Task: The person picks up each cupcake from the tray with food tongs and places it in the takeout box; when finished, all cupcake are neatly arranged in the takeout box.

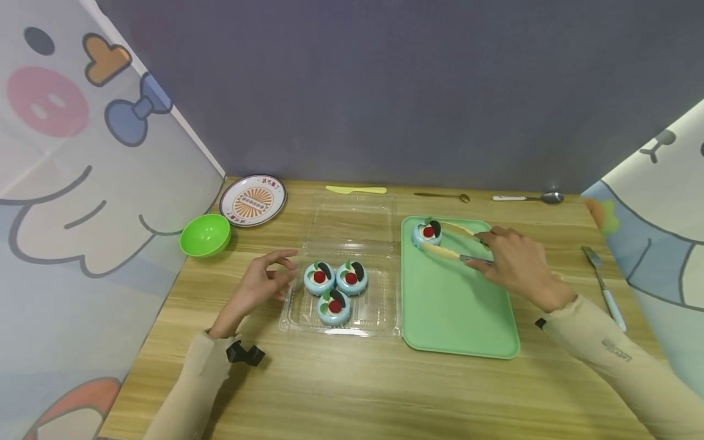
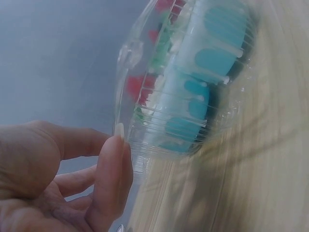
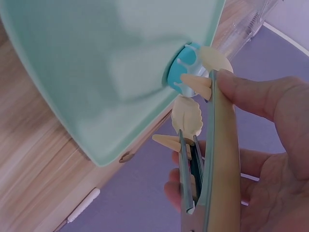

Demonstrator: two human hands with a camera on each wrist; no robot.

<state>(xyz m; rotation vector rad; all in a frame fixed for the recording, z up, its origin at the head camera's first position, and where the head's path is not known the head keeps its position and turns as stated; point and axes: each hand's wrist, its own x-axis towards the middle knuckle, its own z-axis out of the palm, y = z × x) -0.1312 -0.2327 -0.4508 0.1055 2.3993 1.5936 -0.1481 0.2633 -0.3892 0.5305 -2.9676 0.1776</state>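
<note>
My left hand [image 1: 260, 285] pinches the left rim of a clear plastic container [image 1: 376, 308] between thumb and fingertips. In its base sit three blue toy cupcakes [image 1: 333, 310], each topped with a red berry, a green leaf and a dark cookie; its lid [image 1: 352, 221] lies folded back. With my right hand [image 1: 519, 264] I grip cream-tipped tongs [image 1: 444, 252]. The tong tips straddle another blue cupcake [image 1: 419, 239], which stands on the far left corner of a green tray [image 1: 459, 311]. In the right wrist view one tong tip [image 3: 187, 116] appears beside that cupcake [image 3: 185, 70].
Left of the container are a green bowl [image 1: 205, 236] and a patterned plate [image 1: 253, 200]. Along the back edge lie a yellow knife [image 1: 356, 190], a small brown spoon [image 1: 442, 195] and a white-handled spoon [image 1: 528, 198]. A blue-handled fork [image 1: 605, 290] is at the right.
</note>
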